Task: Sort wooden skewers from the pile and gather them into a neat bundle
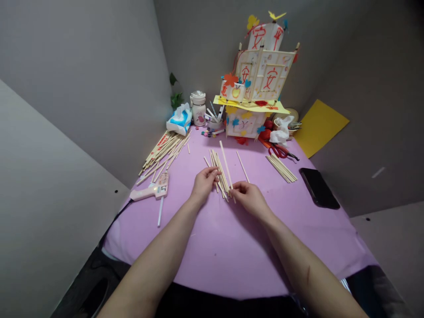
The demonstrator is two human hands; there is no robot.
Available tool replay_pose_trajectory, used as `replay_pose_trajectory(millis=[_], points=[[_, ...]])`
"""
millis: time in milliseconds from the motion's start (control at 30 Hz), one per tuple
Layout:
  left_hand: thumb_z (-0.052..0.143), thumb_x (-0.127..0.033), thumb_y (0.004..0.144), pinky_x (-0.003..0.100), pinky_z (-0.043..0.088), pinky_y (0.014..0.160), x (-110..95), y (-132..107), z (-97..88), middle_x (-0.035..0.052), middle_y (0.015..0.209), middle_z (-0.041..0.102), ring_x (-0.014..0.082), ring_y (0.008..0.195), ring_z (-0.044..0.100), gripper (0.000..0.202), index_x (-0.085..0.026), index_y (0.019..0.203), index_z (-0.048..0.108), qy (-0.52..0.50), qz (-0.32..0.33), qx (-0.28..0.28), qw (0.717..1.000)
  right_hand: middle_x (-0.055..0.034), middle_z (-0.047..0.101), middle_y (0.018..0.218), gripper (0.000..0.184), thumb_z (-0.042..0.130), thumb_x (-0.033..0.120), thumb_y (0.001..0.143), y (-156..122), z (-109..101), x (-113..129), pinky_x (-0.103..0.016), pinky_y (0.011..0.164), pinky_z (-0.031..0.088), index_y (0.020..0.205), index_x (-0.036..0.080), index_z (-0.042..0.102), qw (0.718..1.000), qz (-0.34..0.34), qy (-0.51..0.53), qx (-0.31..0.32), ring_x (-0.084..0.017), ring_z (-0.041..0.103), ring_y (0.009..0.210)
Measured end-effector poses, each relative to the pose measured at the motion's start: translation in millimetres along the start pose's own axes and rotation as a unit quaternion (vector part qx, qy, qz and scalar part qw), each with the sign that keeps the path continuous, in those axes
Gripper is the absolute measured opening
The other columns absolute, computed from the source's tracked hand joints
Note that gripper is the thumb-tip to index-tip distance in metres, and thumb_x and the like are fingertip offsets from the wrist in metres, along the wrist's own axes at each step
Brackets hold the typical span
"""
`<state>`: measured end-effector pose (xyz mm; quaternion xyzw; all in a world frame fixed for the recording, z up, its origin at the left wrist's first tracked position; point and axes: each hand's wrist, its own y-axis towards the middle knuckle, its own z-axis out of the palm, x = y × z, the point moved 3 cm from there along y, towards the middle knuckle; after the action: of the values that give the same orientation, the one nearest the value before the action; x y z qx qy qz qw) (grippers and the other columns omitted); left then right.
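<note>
A small pile of thin wooden sticks [219, 165] lies mid-table between both hands. My right hand [248, 197] pinches the lower end of one longer wooden stick [225, 161], which slants up and away from me along the pile's right side. Over the pile's left edge, my left hand [206, 182] is closed, thumb and fingertips together by the sticks; whether a stick is between them is hidden. Just beyond my right hand, a single stick [243, 166] rests on the purple tablecloth [218, 247].
Left: a glue gun [155, 190] and a larger heap of sticks [165, 152]. Right: a stick bundle [281, 168], a phone [319, 187] and red-handled scissors [278, 151]. Behind stand a decorated paper lantern [247, 121], a jar [198, 110] and a tissue pack [179, 121].
</note>
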<state>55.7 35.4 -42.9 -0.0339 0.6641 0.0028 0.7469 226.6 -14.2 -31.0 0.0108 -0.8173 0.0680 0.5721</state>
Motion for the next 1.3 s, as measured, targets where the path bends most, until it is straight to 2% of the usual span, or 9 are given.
replay_pose_trajectory(millis=[167, 400, 500, 600, 700, 800, 967, 1100, 1300], points=[[0.059, -0.024, 0.083, 0.042, 0.044, 0.091, -7.4, 3.7, -19.4, 0.0102, 0.102, 0.069, 0.0258, 0.096, 0.058, 0.023, -0.017, 0.103, 0.068, 0.391, 0.168, -0.119, 0.897, -0.0054, 0.071, 0.076, 0.025, 0.060, 0.023, 0.081, 10.3, -22.3, -6.3, -0.028, 0.070, 0.040, 0.102, 0.015, 0.069, 0.954, -0.022, -0.284, -0.096, -0.019, 0.063, 0.073], [0.056, -0.025, 0.084, 0.045, 0.042, 0.092, -4.0, 1.8, -19.2, 0.0096, 0.108, 0.069, 0.0314, 0.106, 0.055, 0.028, -0.021, 0.109, 0.067, 0.489, 0.142, -0.102, 0.855, -0.0077, 0.071, 0.080, 0.018, 0.057, 0.023, 0.086, 11.3, -18.3, -6.7, -0.028, 0.070, 0.038, 0.096, 0.017, 0.070, 0.917, -0.052, -0.387, -0.080, -0.022, 0.065, 0.077], [0.055, -0.022, 0.083, 0.045, 0.041, 0.093, -8.8, -0.8, -15.2, 0.0102, 0.108, 0.068, 0.0305, 0.107, 0.055, 0.025, -0.020, 0.105, 0.067, 0.461, 0.178, -0.105, 0.863, -0.0057, 0.071, 0.078, 0.023, 0.058, 0.025, 0.085, 10.8, -18.6, -7.8, -0.028, 0.071, 0.040, 0.103, 0.016, 0.070, 0.947, -0.058, -0.300, -0.100, -0.019, 0.064, 0.074], [0.054, -0.022, 0.084, 0.039, 0.045, 0.088, -10.0, -7.5, -2.0, 0.0092, 0.101, 0.068, 0.0238, 0.094, 0.060, 0.022, -0.019, 0.103, 0.065, 0.351, 0.195, -0.060, 0.914, -0.0019, 0.068, 0.071, 0.027, 0.060, 0.028, 0.084, 7.6, -14.1, -6.1, -0.026, 0.069, 0.042, 0.106, 0.015, 0.069, 0.974, -0.079, -0.176, -0.116, -0.016, 0.061, 0.067], [0.058, -0.031, 0.083, 0.031, 0.048, 0.067, -0.2, -15.5, 17.5, 0.0034, 0.080, 0.066, 0.0168, 0.068, 0.061, 0.026, -0.018, 0.105, 0.060, 0.159, 0.085, 0.021, 0.983, 0.0004, 0.064, 0.068, 0.028, 0.061, 0.032, 0.083, 3.0, -3.4, -0.8, -0.024, 0.064, 0.043, 0.104, 0.016, 0.067, 0.989, -0.102, -0.076, -0.078, -0.014, 0.058, 0.062], [0.066, -0.034, 0.075, 0.024, 0.042, 0.051, 6.7, -20.3, 30.0, -0.0023, 0.068, 0.061, 0.0121, 0.052, 0.054, 0.036, -0.017, 0.104, 0.054, -0.013, -0.017, 0.051, 0.998, 0.0004, 0.063, 0.067, 0.028, 0.060, 0.039, 0.085, 2.9, -1.2, 3.9, -0.024, 0.059, 0.042, 0.101, 0.017, 0.066, 0.991, -0.113, -0.062, -0.035, -0.014, 0.056, 0.059], [0.067, -0.028, 0.070, 0.019, 0.034, 0.047, -6.7, -5.9, 3.8, -0.0023, 0.066, 0.061, 0.0071, 0.048, 0.047, 0.033, -0.015, 0.098, 0.057, -0.070, 0.010, -0.080, 0.994, -0.0120, 0.068, 0.085, 0.029, 0.051, 0.038, 0.090, 23.0, -34.2, -1.4, -0.031, 0.067, 0.042, 0.095, 0.014, 0.065, 0.926, -0.076, -0.339, -0.147, -0.022, 0.062, 0.075], [0.062, -0.025, 0.070, 0.019, 0.027, 0.044, -12.3, 8.1, -24.9, -0.0048, 0.064, 0.056, 0.0060, 0.046, 0.040, 0.031, -0.015, 0.099, 0.058, -0.081, 0.026, -0.180, 0.980, -0.0176, 0.069, 0.087, 0.022, 0.049, 0.019, 0.084, 53.0, -46.7, -10.7, -0.033, 0.067, 0.041, 0.092, 0.011, 0.067, 0.867, -0.019, -0.488, -0.103, -0.026, 0.064, 0.076], [0.060, -0.026, 0.072, 0.020, 0.031, 0.047, -0.7, 15.1, -32.7, -0.0043, 0.068, 0.056, 0.0068, 0.047, 0.041, 0.030, -0.016, 0.101, 0.056, -0.071, 0.015, -0.209, 0.975, -0.0089, 0.070, 0.076, 0.016, 0.055, 0.020, 0.076, 103.7, -33.5, 24.8, -0.028, 0.066, 0.041, 0.080, 0.016, 0.070, 0.920, -0.064, -0.370, -0.111, -0.021, 0.063, 0.074]])
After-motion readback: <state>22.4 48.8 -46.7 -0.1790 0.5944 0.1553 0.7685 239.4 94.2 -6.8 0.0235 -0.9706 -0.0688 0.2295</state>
